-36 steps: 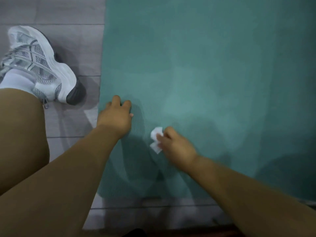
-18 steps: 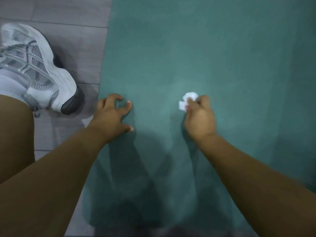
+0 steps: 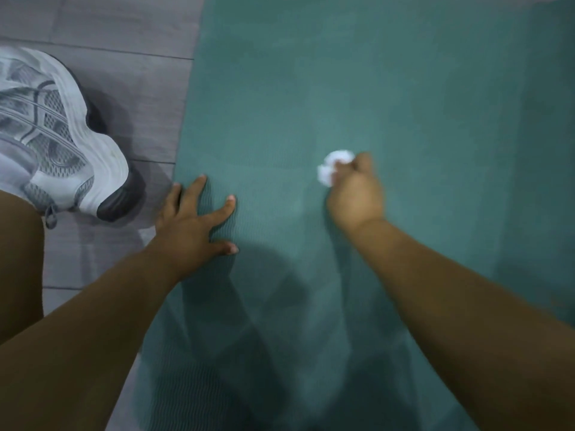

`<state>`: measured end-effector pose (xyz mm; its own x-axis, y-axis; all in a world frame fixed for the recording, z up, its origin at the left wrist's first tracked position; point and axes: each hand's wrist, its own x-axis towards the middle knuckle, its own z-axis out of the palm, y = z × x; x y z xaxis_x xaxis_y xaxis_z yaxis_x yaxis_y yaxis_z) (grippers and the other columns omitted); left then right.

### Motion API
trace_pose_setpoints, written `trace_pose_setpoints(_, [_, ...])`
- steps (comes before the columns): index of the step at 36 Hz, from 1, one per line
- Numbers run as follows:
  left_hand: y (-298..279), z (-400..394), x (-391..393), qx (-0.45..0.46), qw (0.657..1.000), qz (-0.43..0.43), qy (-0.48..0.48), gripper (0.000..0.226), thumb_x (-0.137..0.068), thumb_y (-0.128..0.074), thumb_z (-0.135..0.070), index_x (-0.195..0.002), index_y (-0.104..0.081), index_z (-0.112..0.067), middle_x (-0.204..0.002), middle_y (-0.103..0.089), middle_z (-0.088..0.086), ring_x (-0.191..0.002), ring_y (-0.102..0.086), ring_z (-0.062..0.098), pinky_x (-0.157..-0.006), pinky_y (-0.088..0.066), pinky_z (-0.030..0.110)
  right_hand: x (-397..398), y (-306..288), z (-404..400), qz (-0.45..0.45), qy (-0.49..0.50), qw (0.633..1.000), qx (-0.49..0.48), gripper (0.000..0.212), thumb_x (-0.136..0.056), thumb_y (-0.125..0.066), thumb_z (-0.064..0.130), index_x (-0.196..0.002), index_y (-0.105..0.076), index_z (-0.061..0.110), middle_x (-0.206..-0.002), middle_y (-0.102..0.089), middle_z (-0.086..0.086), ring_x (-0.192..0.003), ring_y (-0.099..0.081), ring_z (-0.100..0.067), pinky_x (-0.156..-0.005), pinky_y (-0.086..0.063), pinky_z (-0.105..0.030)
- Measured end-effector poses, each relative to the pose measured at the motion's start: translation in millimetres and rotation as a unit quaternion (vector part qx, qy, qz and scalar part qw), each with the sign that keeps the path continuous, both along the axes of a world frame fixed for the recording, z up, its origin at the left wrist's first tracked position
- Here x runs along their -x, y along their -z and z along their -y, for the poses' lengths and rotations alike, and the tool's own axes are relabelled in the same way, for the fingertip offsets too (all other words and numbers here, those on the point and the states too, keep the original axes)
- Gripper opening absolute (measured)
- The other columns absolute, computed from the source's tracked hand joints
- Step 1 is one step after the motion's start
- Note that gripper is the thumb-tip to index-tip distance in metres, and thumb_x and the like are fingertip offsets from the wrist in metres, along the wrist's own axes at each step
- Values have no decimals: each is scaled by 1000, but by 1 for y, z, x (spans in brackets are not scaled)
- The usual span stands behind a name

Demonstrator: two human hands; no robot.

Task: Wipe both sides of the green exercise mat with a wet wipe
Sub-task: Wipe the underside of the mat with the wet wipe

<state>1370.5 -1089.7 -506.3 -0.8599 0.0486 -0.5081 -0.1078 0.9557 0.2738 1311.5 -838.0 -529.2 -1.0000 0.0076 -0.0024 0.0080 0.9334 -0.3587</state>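
Lying flat on grey wood-grain floor [image 3: 124, 73], a ribbed green exercise mat [image 3: 389, 88] fills the view. The left hand [image 3: 194, 227] presses its near-left edge, fingers spread; the right hand [image 3: 357, 194] clenches a crumpled white wet wipe [image 3: 331, 168] mid-mat, beside a mesh sneaker [image 3: 62, 135].

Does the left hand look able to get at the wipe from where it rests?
Probably yes. The left hand lies flat with spread fingers on the mat's left edge, and only bare mat separates it from the wipe, which the right hand is pinching, so it would have to be passed over.
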Motion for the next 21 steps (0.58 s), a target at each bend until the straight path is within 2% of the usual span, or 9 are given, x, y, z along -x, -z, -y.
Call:
trace_pose_setpoints(2, [-1, -1, 0, 4, 1000, 3, 0, 85, -73, -68, -57, -142, -19, -52, -157, 16, -6, -142, 15, 29, -118, -2, 45, -28, 9, 35, -21, -141, 989, 34, 16, -95, -49, 18, -83, -56, 26, -85, -65, 5, -73, -65, -5, -73, -48, -25])
trace_pose_setpoints(4, [-1, -3, -2, 7, 1000, 9, -4, 83, -75, -66, -57, -142, -17, -54, -156, 19, -7, -142, 16, 27, -117, -1, 45, -49, 6, 57, 6, -256, 967, 18, 15, -88, -56, 12, -99, -62, 20, -95, -59, -5, -78, -61, -23, -59, -39, -26])
trace_pose_setpoints(6, [0, -4, -4, 7, 1000, 9, 0, 80, -77, -64, -57, -141, -16, -56, -155, 22, -8, -142, 16, 26, -115, -1, 45, -53, 4, 50, -23, -293, 956, -18, 17, -81, -61, 10, -97, -66, 13, -87, -57, -8, -67, -58, -24, -50, -31, -21])
trace_pose_setpoints(8, [1, -4, -6, 4, 1000, 5, 5, 77, -78, -63, -57, -140, -17, -58, -155, 23, -8, -142, 15, 26, -115, -2, 46, -34, -3, 29, 2, -278, 961, -8, 17, -91, -48, 13, -99, -63, 18, -92, -57, -3, -69, -53, -12, -56, -37, -21])
trace_pose_setpoints(10, [0, -4, -6, -1, 1000, 7, 3, 76, -78, -63, -57, -139, -18, -59, -155, 23, -8, -142, 15, 25, -114, -1, 46, -9, -5, -7, -9, -218, 972, -86, 30, -93, -43, 11, -119, -56, 18, -116, -50, -10, -81, -43, -20, -69, -36, -29])
trace_pose_setpoints(12, [1, -4, -5, -3, 1000, 12, 1, 75, -77, -63, -58, -138, -19, -60, -155, 23, -9, -142, 16, 25, -114, 0, 46, 15, -15, -44, -21, -101, 983, -151, 25, -89, -45, 8, -105, -57, 23, -123, -46, -17, -89, -45, -25, -73, -35, -30])
trace_pose_setpoints(15, [1, -4, -3, -1, 1000, 21, 0, 74, -77, -62, -59, -137, -18, -62, -154, 25, -10, -142, 17, 24, -114, 1, 47, 32, -12, -66, 5, 43, 987, -152, 29, -89, -48, 10, -70, -37, 28, -104, -55, -5, -86, -47, -19, -71, -33, -23])
trace_pose_setpoints(18, [1, -4, -3, 2, 1000, 24, -2, 75, -77, -62, -59, -137, -18, -62, -154, 25, -10, -142, 17, 24, -115, 1, 47, 20, 6, -39, -10, 145, 989, -40, 22, -93, -50, 13, -74, -44, 23, -74, -58, 14, -79, -61, -17, -75, -47, -29])
trace_pose_setpoints(21, [0, -5, -3, 9, 1000, 22, -4, 77, -77, -62, -60, -138, -15, -62, -155, 25, -11, -143, 16, 24, -115, 0, 45, -5, 13, 17, -60, -68, 996, -8, 20, -95, -48, 10, -82, -55, 23, -82, -63, 7, -77, -64, -11, -83, -47, -37])
